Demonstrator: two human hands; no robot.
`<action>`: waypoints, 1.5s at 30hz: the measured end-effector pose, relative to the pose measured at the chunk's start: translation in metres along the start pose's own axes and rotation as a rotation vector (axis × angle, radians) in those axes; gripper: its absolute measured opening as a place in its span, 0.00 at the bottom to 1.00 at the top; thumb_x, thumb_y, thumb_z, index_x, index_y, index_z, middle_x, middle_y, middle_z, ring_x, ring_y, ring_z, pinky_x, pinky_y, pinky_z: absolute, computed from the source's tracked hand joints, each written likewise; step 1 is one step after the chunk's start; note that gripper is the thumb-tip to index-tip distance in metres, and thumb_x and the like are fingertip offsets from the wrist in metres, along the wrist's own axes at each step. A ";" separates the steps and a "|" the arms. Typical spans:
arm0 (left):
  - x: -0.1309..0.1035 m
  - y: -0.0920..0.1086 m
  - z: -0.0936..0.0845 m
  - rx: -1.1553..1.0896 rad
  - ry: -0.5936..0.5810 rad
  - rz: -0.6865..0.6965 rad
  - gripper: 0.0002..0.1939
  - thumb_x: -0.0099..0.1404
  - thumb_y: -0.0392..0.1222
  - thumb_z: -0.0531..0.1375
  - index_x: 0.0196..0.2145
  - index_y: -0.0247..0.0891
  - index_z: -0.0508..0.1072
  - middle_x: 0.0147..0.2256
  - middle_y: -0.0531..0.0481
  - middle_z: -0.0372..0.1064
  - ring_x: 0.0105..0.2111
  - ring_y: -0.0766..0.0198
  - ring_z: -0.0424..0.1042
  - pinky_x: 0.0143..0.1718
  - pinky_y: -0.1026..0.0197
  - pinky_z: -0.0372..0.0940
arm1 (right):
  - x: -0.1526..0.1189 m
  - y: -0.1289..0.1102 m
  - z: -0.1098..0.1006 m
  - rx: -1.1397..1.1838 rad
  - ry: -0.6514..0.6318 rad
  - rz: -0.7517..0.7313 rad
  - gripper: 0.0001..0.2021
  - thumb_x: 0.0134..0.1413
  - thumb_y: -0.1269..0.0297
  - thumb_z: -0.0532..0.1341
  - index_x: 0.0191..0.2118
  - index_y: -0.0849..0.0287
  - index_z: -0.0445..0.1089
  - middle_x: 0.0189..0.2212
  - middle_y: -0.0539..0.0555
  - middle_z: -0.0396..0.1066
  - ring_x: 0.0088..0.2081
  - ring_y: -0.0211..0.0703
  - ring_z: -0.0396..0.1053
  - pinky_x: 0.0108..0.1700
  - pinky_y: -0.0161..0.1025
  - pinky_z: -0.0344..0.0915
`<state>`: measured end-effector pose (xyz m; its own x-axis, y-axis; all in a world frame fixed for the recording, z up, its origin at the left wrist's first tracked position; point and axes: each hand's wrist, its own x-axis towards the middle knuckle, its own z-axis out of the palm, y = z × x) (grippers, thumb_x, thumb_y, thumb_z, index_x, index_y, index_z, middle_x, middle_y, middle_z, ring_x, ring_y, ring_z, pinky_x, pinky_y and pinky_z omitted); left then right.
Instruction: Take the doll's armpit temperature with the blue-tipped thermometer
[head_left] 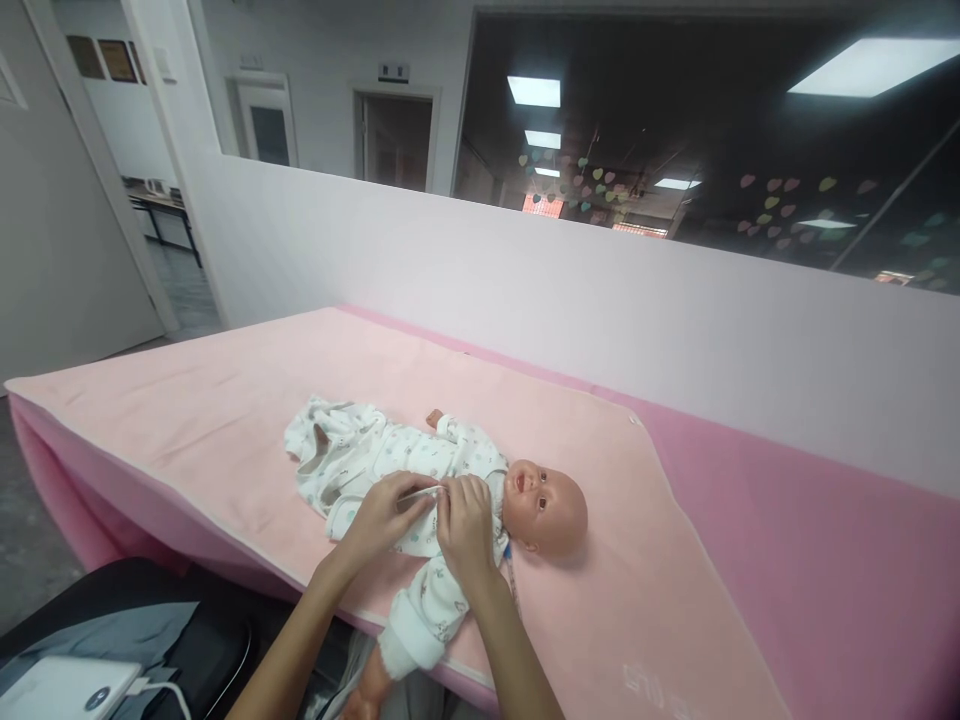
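A baby doll (553, 508) lies on its back with its head to the right, dressed in a white patterned garment (420, 450). Over the doll's chest, my left hand (388, 512) pinches the garment's edge between thumb and fingers. Close beside it, my right hand (466, 515) grips the same cloth, fingertips nearly meeting those of the left. Any fastener between the fingers is too small to make out. One sleeve with a white cuff (414, 635) hangs toward me over the table edge, and the doll's other hand (434, 418) sticks out at the far side.
A pale pink mat (225, 400) lies over a darker pink cloth (825, 560) on the table. A white wall with a window (675, 130) stands behind. At the lower left, a black chair (202, 640) carries a white device (71, 688) with a cable.
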<state>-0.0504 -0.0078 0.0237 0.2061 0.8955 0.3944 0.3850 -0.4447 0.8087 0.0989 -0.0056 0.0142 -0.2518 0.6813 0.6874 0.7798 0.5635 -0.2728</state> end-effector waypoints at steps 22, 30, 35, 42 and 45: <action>0.011 -0.008 0.016 0.066 0.122 0.125 0.21 0.57 0.43 0.58 0.49 0.42 0.65 0.37 0.48 0.74 0.40 0.58 0.72 0.42 0.56 0.66 | -0.005 0.002 0.005 0.128 0.152 0.086 0.07 0.59 0.67 0.50 0.32 0.58 0.63 0.29 0.53 0.67 0.34 0.43 0.63 0.38 0.39 0.58; 0.020 -0.024 0.015 -0.193 0.187 0.003 0.15 0.50 0.47 0.64 0.33 0.36 0.74 0.36 0.45 0.75 0.40 0.55 0.73 0.43 0.54 0.67 | -0.003 0.002 0.008 0.075 0.124 0.026 0.11 0.60 0.69 0.48 0.39 0.58 0.67 0.30 0.54 0.71 0.35 0.44 0.66 0.39 0.41 0.59; 0.017 -0.022 0.013 -0.183 0.215 0.010 0.14 0.49 0.48 0.65 0.31 0.36 0.76 0.34 0.45 0.76 0.39 0.54 0.73 0.41 0.56 0.68 | -0.004 0.003 0.009 0.076 0.118 0.021 0.12 0.61 0.69 0.48 0.42 0.58 0.68 0.32 0.54 0.72 0.36 0.45 0.67 0.41 0.41 0.60; 0.014 -0.018 0.009 -0.226 0.149 0.003 0.16 0.50 0.48 0.65 0.34 0.35 0.78 0.36 0.45 0.76 0.40 0.52 0.73 0.42 0.54 0.68 | -0.005 0.003 0.010 0.084 0.148 0.018 0.11 0.61 0.68 0.49 0.41 0.58 0.68 0.34 0.53 0.73 0.37 0.44 0.67 0.42 0.40 0.60; 0.013 -0.019 0.008 -0.253 0.099 0.001 0.16 0.51 0.48 0.64 0.35 0.35 0.78 0.37 0.45 0.76 0.40 0.52 0.73 0.43 0.54 0.68 | -0.006 0.003 0.009 0.106 0.151 0.017 0.10 0.60 0.67 0.50 0.39 0.58 0.68 0.34 0.53 0.73 0.38 0.43 0.67 0.42 0.39 0.60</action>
<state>-0.0481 0.0121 0.0102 0.1121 0.8978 0.4259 0.1452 -0.4388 0.8868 0.0977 -0.0035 0.0033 -0.1441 0.6172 0.7735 0.7165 0.6042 -0.3487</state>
